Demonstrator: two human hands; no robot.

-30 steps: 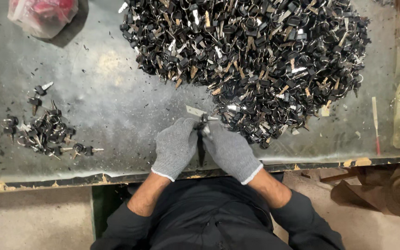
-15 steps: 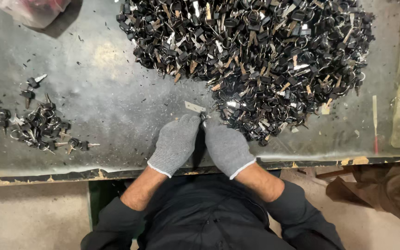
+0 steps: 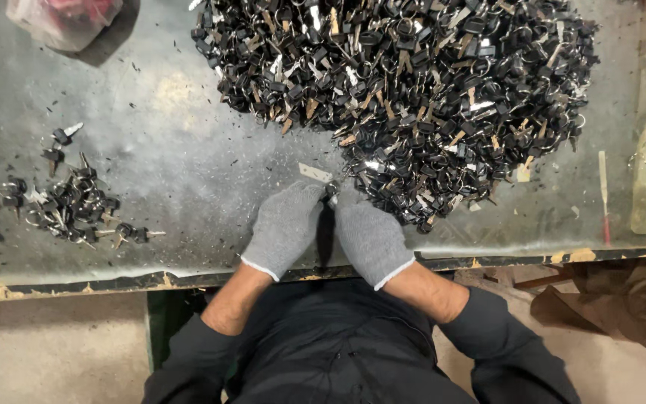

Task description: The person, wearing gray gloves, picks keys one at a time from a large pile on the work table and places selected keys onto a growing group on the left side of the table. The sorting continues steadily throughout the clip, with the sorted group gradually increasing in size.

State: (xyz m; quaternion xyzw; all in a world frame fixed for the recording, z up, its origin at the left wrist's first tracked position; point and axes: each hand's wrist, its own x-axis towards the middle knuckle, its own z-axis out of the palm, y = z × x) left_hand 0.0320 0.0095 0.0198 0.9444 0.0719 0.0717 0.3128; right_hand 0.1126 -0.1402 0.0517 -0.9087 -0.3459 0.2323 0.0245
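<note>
Both my hands wear grey knit gloves and meet near the table's front edge. My left hand (image 3: 285, 228) and my right hand (image 3: 369, 236) are closed together around a small dark key (image 3: 330, 188), whose silver blade (image 3: 314, 173) sticks out to the upper left. Just beyond my hands lies a big heap of black-headed keys with rings (image 3: 405, 90). What exactly each hand grips is partly hidden by the fingers.
A smaller pile of keys (image 3: 69, 202) lies at the left of the grey metal table (image 3: 173, 150). A plastic bag with red contents (image 3: 61, 19) sits at the far left corner. A thin red-tipped stick (image 3: 603, 194) lies at the right.
My hands have stayed together on the key near the front edge, with only slight shifts. The view has drifted a little.
</note>
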